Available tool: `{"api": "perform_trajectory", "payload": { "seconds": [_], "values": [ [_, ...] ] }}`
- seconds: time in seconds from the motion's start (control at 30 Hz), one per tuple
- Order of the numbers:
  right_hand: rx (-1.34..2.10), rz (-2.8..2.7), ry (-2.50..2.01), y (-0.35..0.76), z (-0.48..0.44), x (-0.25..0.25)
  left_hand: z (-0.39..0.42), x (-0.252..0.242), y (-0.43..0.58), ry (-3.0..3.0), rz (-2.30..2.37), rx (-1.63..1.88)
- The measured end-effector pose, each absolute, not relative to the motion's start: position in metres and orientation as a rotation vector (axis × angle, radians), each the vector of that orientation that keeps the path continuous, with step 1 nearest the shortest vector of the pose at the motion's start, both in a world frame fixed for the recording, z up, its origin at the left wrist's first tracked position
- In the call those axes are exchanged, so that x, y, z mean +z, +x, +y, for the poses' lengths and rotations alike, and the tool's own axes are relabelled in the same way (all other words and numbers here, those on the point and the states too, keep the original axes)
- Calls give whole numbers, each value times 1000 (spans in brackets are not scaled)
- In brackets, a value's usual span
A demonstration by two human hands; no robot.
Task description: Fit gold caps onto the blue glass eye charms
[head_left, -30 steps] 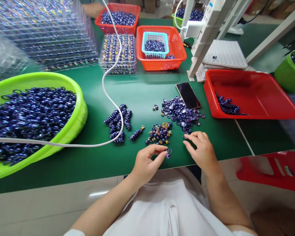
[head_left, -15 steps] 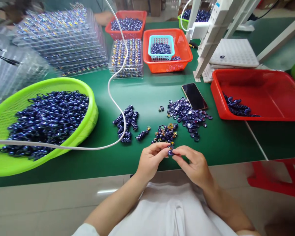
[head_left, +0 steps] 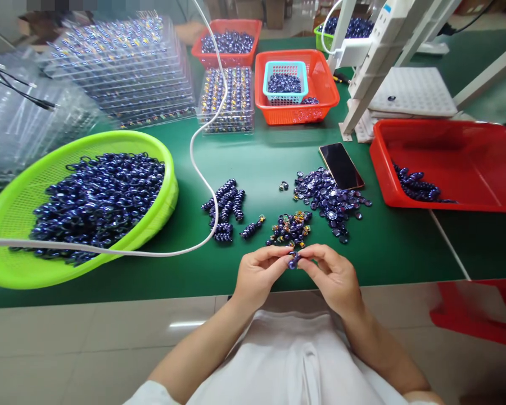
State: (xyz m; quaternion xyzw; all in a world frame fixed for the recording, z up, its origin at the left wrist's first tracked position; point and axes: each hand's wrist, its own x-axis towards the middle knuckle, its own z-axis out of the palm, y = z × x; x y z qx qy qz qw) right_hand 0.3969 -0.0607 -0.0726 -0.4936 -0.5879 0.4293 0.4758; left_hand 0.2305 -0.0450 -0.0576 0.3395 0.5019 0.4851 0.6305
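Between my two hands, near the table's front edge, is a small shiny dark-blue ring-like piece [head_left: 294,260]. My left hand [head_left: 259,275] pinches it from the left with thumb and fingertips. From the right, the thumb and fingers of my right hand [head_left: 335,278] close on it too. Just beyond my fingertips lies a pile of blue pieces with gold parts [head_left: 289,229]. Behind that to the right spread many loose blue round caps [head_left: 329,197]. Stacked blue pieces in short rows [head_left: 225,208] lie to the left, with one separate row [head_left: 252,226] nearer me.
A lime-green basket [head_left: 175,197] heaped with blue pieces stands left. A white cable [head_left: 194,157] crosses the table. At the back are stacked clear trays [head_left: 152,84] and an orange basket [head_left: 295,115]. A phone [head_left: 341,166] and a red bin [head_left: 468,180] are on the right.
The whole view has shifted slightly, so table items appear further right. Both hands stay on the small blue piece; my right fingers have moved slightly around it.
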Motion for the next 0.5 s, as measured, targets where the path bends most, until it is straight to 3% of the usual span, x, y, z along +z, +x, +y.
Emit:
{"api": "perform_trajectory", "payload": {
  "seconds": [0.5],
  "values": [
    [992, -1472, -1197, 397, -62, -74, -49, -68, 229, 1199, 1150, 1255]
  ]
}}
